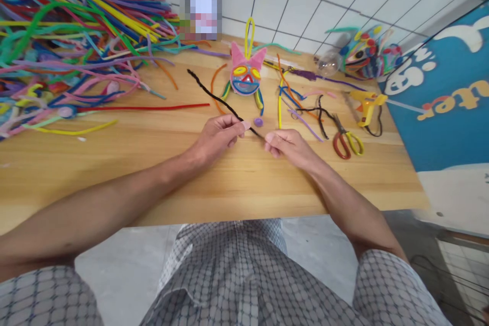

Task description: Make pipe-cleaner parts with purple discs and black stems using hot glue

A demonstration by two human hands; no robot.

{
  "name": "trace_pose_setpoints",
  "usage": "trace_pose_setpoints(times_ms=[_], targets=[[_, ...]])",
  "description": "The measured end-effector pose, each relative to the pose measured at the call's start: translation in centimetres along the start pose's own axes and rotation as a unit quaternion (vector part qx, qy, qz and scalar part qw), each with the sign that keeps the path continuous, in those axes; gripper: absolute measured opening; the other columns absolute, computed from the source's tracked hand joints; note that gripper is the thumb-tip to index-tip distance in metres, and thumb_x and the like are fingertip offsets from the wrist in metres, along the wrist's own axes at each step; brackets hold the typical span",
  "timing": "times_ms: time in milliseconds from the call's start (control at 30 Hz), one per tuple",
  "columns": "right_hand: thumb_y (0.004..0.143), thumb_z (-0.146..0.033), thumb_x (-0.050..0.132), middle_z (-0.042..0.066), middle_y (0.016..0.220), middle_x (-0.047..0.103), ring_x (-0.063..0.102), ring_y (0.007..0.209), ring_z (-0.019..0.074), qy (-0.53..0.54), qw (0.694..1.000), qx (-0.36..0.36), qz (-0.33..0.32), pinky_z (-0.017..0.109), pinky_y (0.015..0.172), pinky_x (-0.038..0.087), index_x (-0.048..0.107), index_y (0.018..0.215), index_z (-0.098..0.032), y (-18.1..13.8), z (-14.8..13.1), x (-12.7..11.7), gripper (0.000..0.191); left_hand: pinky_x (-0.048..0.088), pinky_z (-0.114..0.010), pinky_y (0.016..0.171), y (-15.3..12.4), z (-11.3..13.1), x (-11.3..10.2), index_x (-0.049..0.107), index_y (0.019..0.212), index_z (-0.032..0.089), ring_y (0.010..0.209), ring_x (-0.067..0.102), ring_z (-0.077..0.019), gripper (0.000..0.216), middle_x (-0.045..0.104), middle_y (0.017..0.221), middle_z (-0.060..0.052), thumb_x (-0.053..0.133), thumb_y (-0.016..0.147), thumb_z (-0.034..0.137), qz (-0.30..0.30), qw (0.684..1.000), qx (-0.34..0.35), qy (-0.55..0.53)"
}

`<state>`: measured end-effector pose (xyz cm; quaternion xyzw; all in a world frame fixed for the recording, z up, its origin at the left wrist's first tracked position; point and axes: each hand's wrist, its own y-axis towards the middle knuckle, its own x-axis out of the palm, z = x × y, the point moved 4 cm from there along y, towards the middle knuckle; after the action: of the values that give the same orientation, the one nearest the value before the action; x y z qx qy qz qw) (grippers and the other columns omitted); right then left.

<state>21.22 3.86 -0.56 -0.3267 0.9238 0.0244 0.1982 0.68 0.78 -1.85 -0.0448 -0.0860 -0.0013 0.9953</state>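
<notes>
Centrally, left hand (219, 138) and right hand (289, 145), both closed, pinch a black pipe cleaner (226, 104) slanting toward ten o'clock over the worktop (248, 186); it's likely light, soft and bendable, best pinched near its ends.

centre: left fingers (236, 130), right fingers (273, 138) pinching black pipe cleaner (228, 106) | upper left: pipe-cleaner heap (114, 18) | right: scissors (342, 131), glue gun (367, 104)

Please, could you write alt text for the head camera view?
A person's left hand and right hand hold a black pipe cleaner over a table. A pink-eared ornament sits beyond; colourful pipe cleaners are heaped at left, scissors and a yellow glue gun at right.
</notes>
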Motion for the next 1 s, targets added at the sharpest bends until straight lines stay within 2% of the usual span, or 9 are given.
trace_pose_setpoints(times_ms=[133, 200, 333, 500, 600, 700, 800, 867, 1000], targets=[[0.098, -0.074, 0.058, -0.001, 0.062, 0.059, 0.051, 0.058, 0.0132, -0.001, 0.993, -0.028, 0.116, 0.029, 0.059, 0.038, 0.071, 0.082, -0.019, 0.0, 0.2, -0.8, 0.059, 0.026, -0.025, 0.048, 0.0, 0.2, -0.1, 0.063, 0.066, 0.018, 0.048, 0.039, -0.0068, 0.033, 0.053, 0.056, 0.004, 0.083, 0.078, 0.04, 0.009, 1.0, -0.004, 0.003], [0.097, -0.074, 0.06, -0.001, 0.066, 0.061, 0.052, 0.061, 0.0135, -0.024, 0.987, -0.05, 0.15, 0.029, 0.06, 0.038, 0.071, 0.084, -0.02, -0.1, -0.3, -0.8, 0.056, 0.027, -0.024, 0.049, -0.1, 0.1, 0.0, 0.063, 0.066, 0.018, 0.049, 0.039, -0.007, 0.034, 0.053, 0.056, 0.004, 0.084, 0.077, 0.041, 0.008, 1.0, -0.008, 0.016], [0.094, -0.063, 0.071, 0.0, 0.075, 0.067, 0.054, 0.067, 0.014, -0.082, 0.984, -0.101, 0.124, 0.029, 0.064, 0.04, 0.072, 0.088, -0.021, -0.1, -1.3, 0.7, 0.043, 0.028, -0.024, 0.051, -0.5, 0.0, 0.4, 0.064, 0.067, 0.018, 0.051, 0.039, -0.0076, 0.037, 0.053, 0.057, 0.004, 0.086, 0.076, 0.047, -0.005, 0.999, -0.003, 0.038], [0.098, -0.044, 0.068, -0.002, 0.07, 0.061, 0.05, 0.064, 0.013, -0.1, 0.982, -0.117, 0.113, 0.028, 0.063, 0.038, 0.066, 0.079, -0.021, 0.2, -1.3, 1.6, 0.03, 0.027, -0.026, 0.051, -0.4, 0.0, 0.4, 0.067, 0.068, 0.018, 0.049, 0.038, -0.0091, 0.04, 0.047, 0.051, 0.005, 0.074, 0.086, 0.053, -0.041, 0.995, 0.0, 0.086], [0.097, -0.043, 0.068, -0.002, 0.072, 0.061, 0.051, 0.067, 0.0141, -0.082, 0.983, -0.101, 0.132, 0.029, 0.065, 0.039, 0.064, 0.08, -0.021, 0.2, -1.2, 1.1, 0.028, 0.024, -0.026, 0.051, 0.2, 0.5, -0.4, 0.066, 0.067, 0.018, 0.049, 0.033, -0.0091, 0.035, 0.037, 0.05, 0.007, 0.069, 0.089, 0.045, 0.004, 0.987, 0.039, 0.153], [0.096, -0.042, 0.067, -0.003, 0.07, 0.059, 0.049, 0.064, 0.0137, -0.079, 0.982, -0.095, 0.141, 0.029, 0.064, 0.038, 0.063, 0.08, -0.022, 0.1, -1.5, 0.7, 0.026, 0.028, -0.025, 0.054, 0.6, 1.0, -0.8, 0.064, 0.076, 0.018, 0.054, 0.038, -0.0086, 0.023, 0.045, 0.058, 0.007, 0.076, 0.082, 0.037, 0.034, 0.986, 0.101, 0.128], [0.097, -0.041, 0.066, -0.003, 0.069, 0.059, 0.048, 0.063, 0.0135, -0.107, 0.981, -0.096, 0.132, 0.029, 0.063, 0.037, 0.064, 0.081, -0.022, 0.0, -2.0, 0.8, 0.025, 0.034, -0.024, 0.057, 0.6, 0.9, -0.1, 0.066, 0.091, 0.018, 0.059, 0.045, -0.0085, 0.031, 0.061, 0.072, 0.004, 0.081, 0.078, 0.042, -0.032, 0.993, 0.093, 0.065], [0.097, -0.041, 0.064, -0.002, 0.069, 0.06, 0.048, 0.063, 0.0137, -0.134, 0.98, -0.092, 0.117, 0.029, 0.063, 0.036, 0.064, 0.081, -0.022, -0.1, -2.3, 1.2, 0.025, 0.036, -0.024, 0.057, 0.4, 0.7, 0.4, 0.069, 0.092, 0.017, 0.058, 0.044, -0.0081, 0.037, 0.065, 0.078, 0.002, 0.081, 0.078, 0.049, -0.074, 0.993, 0.071, 0.053], [0.098, -0.039, 0.061, -0.003, 0.069, 0.061, 0.046, 0.06, 0.0126, -0.152, 0.982, -0.076, 0.085, 0.028, 0.061, 0.034, 0.064, 0.085, -0.022, -0.4, -2.5, 1.8, 0.022, 0.032, -0.025, 0.053, 0.1, 0.5, 0.4, 0.065, 0.077, 0.018, 0.054, 0.04, -0.0086, 0.041, 0.053, 0.061, 0.005, 0.079, 0.079, 0.056, -0.069, 0.995, 0.041, 0.061]])
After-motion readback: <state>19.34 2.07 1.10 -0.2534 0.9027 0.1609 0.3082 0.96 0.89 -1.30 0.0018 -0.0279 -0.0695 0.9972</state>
